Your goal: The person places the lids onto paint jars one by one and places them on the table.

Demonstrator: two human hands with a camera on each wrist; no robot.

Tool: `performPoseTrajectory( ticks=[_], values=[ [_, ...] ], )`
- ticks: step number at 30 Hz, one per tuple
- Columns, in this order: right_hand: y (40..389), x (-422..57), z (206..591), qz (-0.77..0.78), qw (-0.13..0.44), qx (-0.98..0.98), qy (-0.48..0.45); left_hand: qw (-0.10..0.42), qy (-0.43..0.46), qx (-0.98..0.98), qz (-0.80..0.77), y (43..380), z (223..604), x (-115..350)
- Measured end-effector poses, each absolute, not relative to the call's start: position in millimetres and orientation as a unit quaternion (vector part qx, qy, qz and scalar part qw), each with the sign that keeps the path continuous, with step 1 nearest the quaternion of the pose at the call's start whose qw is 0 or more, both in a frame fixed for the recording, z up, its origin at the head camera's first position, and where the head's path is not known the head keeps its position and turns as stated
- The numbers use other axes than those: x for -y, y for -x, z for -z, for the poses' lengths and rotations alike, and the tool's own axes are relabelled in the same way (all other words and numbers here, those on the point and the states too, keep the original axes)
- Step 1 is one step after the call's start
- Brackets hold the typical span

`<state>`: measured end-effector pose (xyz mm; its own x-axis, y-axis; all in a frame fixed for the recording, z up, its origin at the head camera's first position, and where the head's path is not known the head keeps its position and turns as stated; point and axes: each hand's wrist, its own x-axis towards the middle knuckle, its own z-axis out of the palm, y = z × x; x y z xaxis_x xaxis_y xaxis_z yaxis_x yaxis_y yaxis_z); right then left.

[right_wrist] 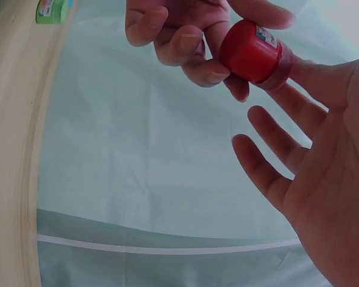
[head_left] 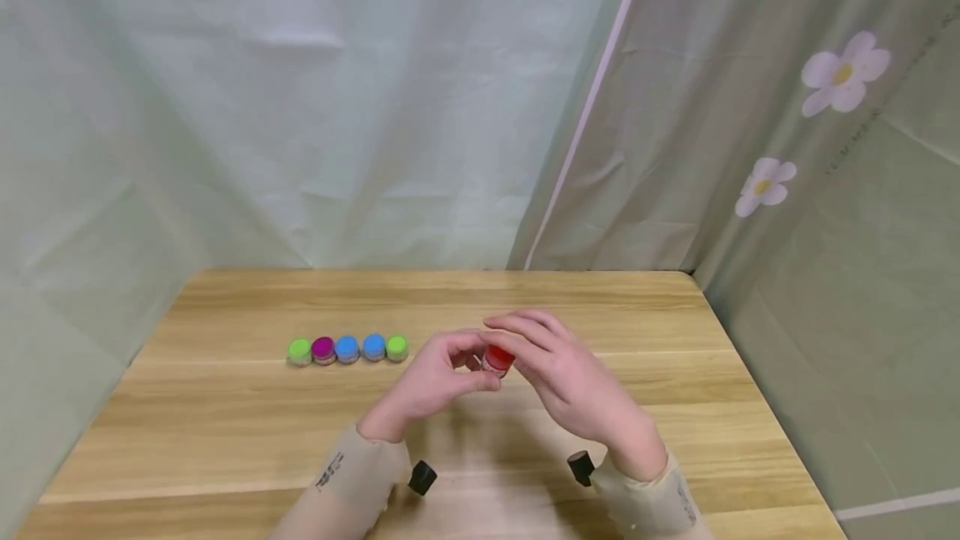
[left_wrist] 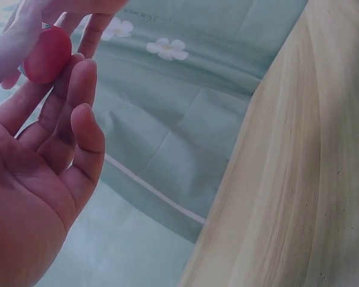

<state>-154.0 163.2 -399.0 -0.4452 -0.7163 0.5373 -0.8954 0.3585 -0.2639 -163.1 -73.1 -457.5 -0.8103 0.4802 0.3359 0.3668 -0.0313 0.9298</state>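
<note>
In the head view, both hands meet at a small red-lidded jar (head_left: 497, 360) held above the table. The left hand (head_left: 442, 375) grips the jar's body from the left, thumb on the near side. From the right, the right hand (head_left: 566, 373) reaches over the lid, its thumb hidden here. In the right wrist view, the red jar (right_wrist: 251, 52) lies tilted between the hands, with right-hand fingers at its lid end. The left wrist view shows a round red end of the jar (left_wrist: 48, 55) beside the left fingertips.
To the left on the wooden table (head_left: 225, 423) stands a row of small jars: a green-lidded one (head_left: 299, 352), a purple-lidded one (head_left: 324, 350), blue-lidded ones (head_left: 347, 349) and another green-lidded one (head_left: 397, 347). Pale curtains (head_left: 375, 107) hang behind the table.
</note>
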Motion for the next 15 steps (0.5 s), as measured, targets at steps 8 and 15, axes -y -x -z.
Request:
performPoseTrajectory(
  ticks=[8, 15],
  values=[
    [153.6, -162.8, 400.1, -0.27, 0.173, 0.798, -0.51, 0.05, -0.308, -0.683, -0.66, 161.6, 456.1, 72.3],
    [154.8, -162.1, 400.6, -0.273, 0.177, 0.794, -0.514, 0.044, -0.311, -0.683, -0.659, 161.1, 456.1, 72.3]
  ],
)
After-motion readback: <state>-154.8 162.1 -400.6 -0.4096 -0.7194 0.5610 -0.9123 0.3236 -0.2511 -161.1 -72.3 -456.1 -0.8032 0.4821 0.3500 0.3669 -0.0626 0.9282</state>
